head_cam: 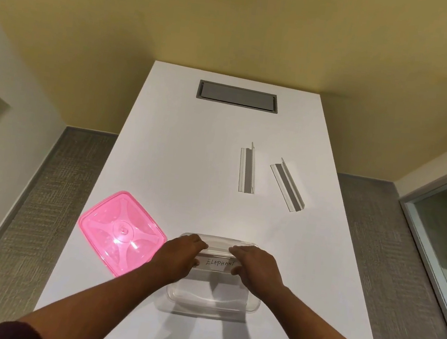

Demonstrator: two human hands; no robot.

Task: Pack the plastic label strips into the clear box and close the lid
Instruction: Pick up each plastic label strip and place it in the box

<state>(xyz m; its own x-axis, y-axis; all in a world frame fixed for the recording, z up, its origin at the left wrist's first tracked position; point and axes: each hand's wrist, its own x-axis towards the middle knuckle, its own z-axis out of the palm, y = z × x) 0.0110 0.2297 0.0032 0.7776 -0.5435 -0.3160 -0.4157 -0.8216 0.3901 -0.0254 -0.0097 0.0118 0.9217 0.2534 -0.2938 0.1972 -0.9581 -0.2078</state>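
Observation:
The clear box stands open near the front of the white table. Over its far half, my left hand and my right hand each grip one end of a plastic label strip with "ELEPHANT" handwritten on it. Two more label strips lie farther back on the right: one points straight away, the other lies slanted to its right. The pink lid lies flat on the table to the left of the box.
A grey cable hatch is set into the table's far end. Grey carpet runs along both sides of the table, and a glass partition stands at the right. Yellow walls close the room behind.

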